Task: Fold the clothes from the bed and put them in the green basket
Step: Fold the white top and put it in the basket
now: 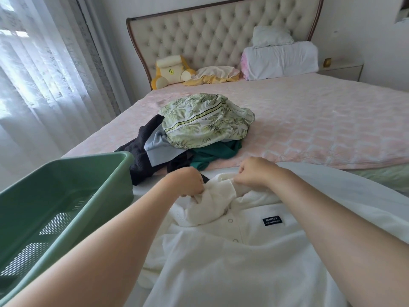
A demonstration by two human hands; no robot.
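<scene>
Under my left hand and right hand I see the white shirt, matt, fine-textured knit cloth. Left of them the green basket is smooth, faintly shiny plastic; beyond them the pink bedspread is quilted cloth.

Shirt lies spread at the near edge of the bed, directly before the person. Left hand and right hand grip its collar side by side. Basket stands left of the shirt. Pile of clothes sits behind the shirt, left of mid-bed. Against the headboard: plush toy left, rolled bedding right, pillow on top of it. Curtain far left.
</scene>
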